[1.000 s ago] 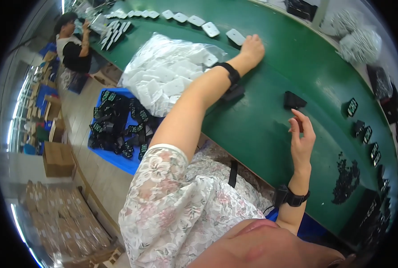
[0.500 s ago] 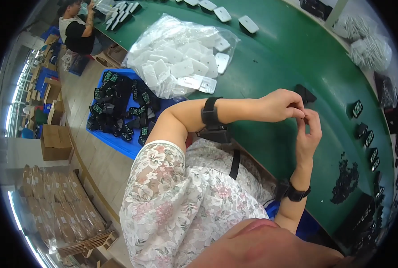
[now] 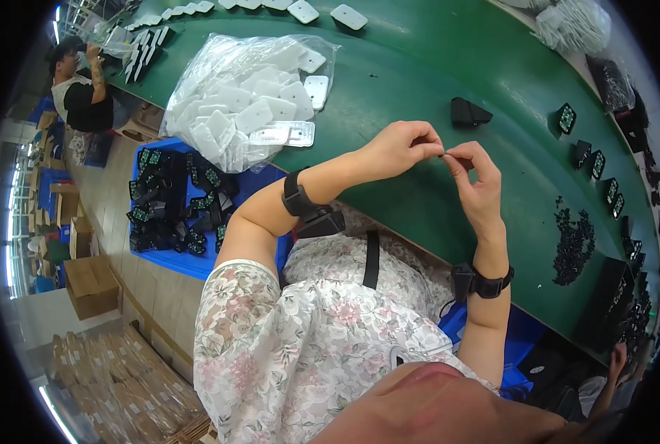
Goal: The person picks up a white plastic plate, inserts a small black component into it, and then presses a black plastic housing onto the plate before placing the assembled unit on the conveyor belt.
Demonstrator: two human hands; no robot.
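Bringing left hand (image 3: 401, 152) and right hand (image 3: 481, 185) nearly tip to tip in the head view, above the green table (image 3: 393, 96). Showing a tiny dark piece (image 3: 443, 155) right where the fingertips meet. Closing right thumb and forefinger to a narrow pinch, apparently on that piece; holding left thumb and forefinger close together just beside it, impossible to tell whether gripping it too. Nothing else visible in either hand.

Too small to make out in shape; perhaps akin to the small black pieces (image 3: 573, 248) heaped on the table off to the right. Probably very light, likely stiff, and easy to drop or lose among other dark things. Best taken by the edges, with bare tips of thumb and forefinger, without a hard squeeze; liable to spring out sideways if slick.

Note also a black angular housing (image 3: 470, 112) on the table just beyond the right hand, touched by neither. Judge it light, rigid and perhaps smooth; take hold across opposite sides. See farther left a clear bag (image 3: 215, 63) full of white plates (image 3: 256, 115): likely slippery and apt to sag, so better supported from beneath than lifted by a corner.
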